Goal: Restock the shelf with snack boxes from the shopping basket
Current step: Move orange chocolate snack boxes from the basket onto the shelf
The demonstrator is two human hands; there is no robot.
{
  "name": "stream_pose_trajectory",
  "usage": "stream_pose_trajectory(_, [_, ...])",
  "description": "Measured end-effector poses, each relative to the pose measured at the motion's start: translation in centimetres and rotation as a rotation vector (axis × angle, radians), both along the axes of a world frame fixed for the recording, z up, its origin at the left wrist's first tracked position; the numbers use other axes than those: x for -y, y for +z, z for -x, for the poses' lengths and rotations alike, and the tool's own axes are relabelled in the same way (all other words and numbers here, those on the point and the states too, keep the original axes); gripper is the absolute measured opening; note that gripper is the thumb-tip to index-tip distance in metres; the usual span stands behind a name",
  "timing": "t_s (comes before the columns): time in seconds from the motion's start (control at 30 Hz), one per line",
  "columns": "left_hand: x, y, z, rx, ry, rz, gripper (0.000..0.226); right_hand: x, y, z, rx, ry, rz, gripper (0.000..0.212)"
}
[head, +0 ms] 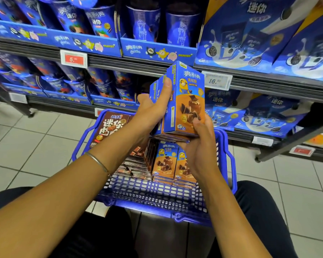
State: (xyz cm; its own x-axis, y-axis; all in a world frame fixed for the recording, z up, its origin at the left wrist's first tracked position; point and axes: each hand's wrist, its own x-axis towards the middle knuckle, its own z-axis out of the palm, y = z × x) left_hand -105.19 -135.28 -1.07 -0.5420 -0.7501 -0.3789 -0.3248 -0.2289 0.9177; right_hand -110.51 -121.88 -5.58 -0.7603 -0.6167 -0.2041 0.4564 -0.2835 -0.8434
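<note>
- Knees and dark trousers at bottom edge; blue shopping basket (158,194) sits just ahead of them on the tiled floor.
- Both hands are up over the basket, clamping a bundle of snack boxes (185,101) between them: three upright boxes by the look of it, count not certain.
- Left hand (153,108) presses the bundle's left side, thumb up the narrow face, fingers wrapped behind and out of sight.
- Right hand (199,146) cups the bottom right corner from below, thumb on the front face.
- Key relation: long axis of the boxes is vertical, front faces toward camera; the dark gap in the lower shelf (144,86) lies straight behind the bundle, slightly left. Left hand is nearer the gap.
- Judgement: push forward, boxes kept upright, should seat them.
- Look: blue top, brown lower half with chocolate pieces, yellow cartoon figure.
- More matching boxes (164,162) stand in the basket, beside brown cookie packs (108,127).
</note>
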Motion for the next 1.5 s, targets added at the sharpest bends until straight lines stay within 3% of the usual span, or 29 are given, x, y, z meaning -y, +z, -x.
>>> stream_pose_trajectory(0.13, [-1.1,1.3,-0.7,0.023,-0.089,0.003,0.142,-0.1,-0.1,-0.1,-0.044,0.006,0.003,0.048])
stream_pose_trajectory(0.17, [-1.4,1.3,-0.9,-0.037,-0.092,-0.018,0.137,-0.2,-0.2,-0.1,-0.07,0.008,0.0,0.046])
stream_pose_trajectory(0.27, [-1.2,1.1,-1.2,-0.163,-0.092,-0.092,0.077,-0.3,-1.1,0.4,-0.145,0.019,0.02,0.045])
stream_pose_trajectory(0.3, [-1.2,1.2,-1.3,-0.18,-0.083,-0.11,0.078,-0.5,-1.8,0.6,-0.152,0.019,0.039,0.046])
stream_pose_trajectory(0.37, [-1.2,1.5,-1.3,-0.191,-0.07,-0.133,0.102,-0.8,-4.2,1.2,-0.128,-0.053,-0.023,0.048])
stream_pose_trajectory(0.5, [-1.4,1.0,-1.2,-0.191,-0.08,-0.105,0.122,-1.7,-11.6,2.1,-0.163,-0.247,-0.656,0.029])
stream_pose_trajectory(0.63, [-1.5,0.7,-1.2,-0.158,-0.114,-0.095,0.136,-2.9,-17.6,2.6,-0.258,0.096,-1.108,0.052])
stream_pose_trajectory(0.73, [-1.6,0.4,-1.2,-0.148,-0.132,-0.093,0.136,-3.2,-20.0,2.7,-0.25,0.23,-1.254,0.064])
stream_pose_trajectory(0.9, [-1.6,0.2,-1.2,-0.122,-0.128,-0.08,0.134,-3.2,-21.4,3.2,-0.167,0.269,-1.242,0.053])
stream_pose_trajectory(1.0, [-1.6,0.2,-1.3,-0.138,-0.132,-0.094,0.133,-3.3,-21.2,3.0,-0.275,0.326,-1.291,0.05])
stream_pose_trajectory(1.1, [-1.5,0.1,-1.2,-0.133,-0.138,-0.098,0.136,-3.5,-20.7,2.3,-0.402,0.274,-1.283,0.042])
stream_pose_trajectory(1.2, [-1.6,0.2,-1.2,-0.147,-0.142,-0.116,0.126,-3.5,-19.7,2.1,-0.338,0.162,-1.212,0.046])
stream_pose_trajectory(1.3, [-1.5,0.5,-1.2,-0.154,-0.143,-0.123,0.106,-2.8,-17.7,2.0,-0.171,0.04,-1.07,0.054])
stream_pose_trajectory(1.4, [-1.1,0.7,-1.0,-0.158,-0.12,-0.122,0.085,-2.6,-14.2,1.9,-0.035,-0.053,-0.768,0.049])
stream_pose_trajectory(1.5, [-0.5,1.2,-0.7,-0.19,-0.09,-0.127,0.08,-3.7,-9.8,2.2,0.005,-0.107,-0.518,0.04])
